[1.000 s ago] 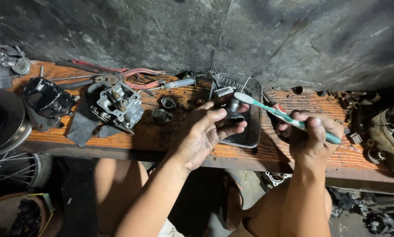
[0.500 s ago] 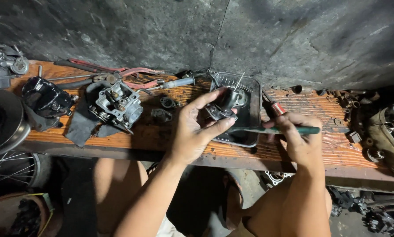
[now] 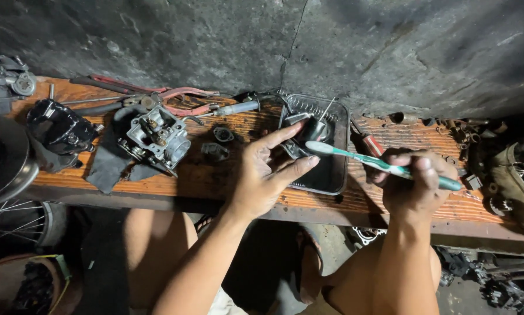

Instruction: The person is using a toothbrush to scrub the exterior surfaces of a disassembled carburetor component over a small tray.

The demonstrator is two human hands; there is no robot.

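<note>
My left hand (image 3: 266, 175) holds a small dark metal part (image 3: 301, 137) between thumb and fingers, over a black rectangular tray (image 3: 332, 175) on a wooden bench (image 3: 203, 175). My right hand (image 3: 416, 184) grips a teal and white toothbrush (image 3: 378, 163) by its handle. The white brush head reaches left and meets the metal part. A carburetor body (image 3: 157, 139) lies on a dark cloth (image 3: 113, 163) to the left of my left hand.
Red-handled pliers (image 3: 174, 96), a screwdriver (image 3: 236, 108) and two small dark parts (image 3: 218, 143) lie on the bench. A black engine part (image 3: 55, 128) sits far left. Greasy parts (image 3: 507, 169) crowd the right end. A rough concrete wall (image 3: 273, 41) stands behind the bench.
The toothbrush was lowered toward the tray half a second ago. Now my right hand has lifted it and brought the head against the part in my left hand.
</note>
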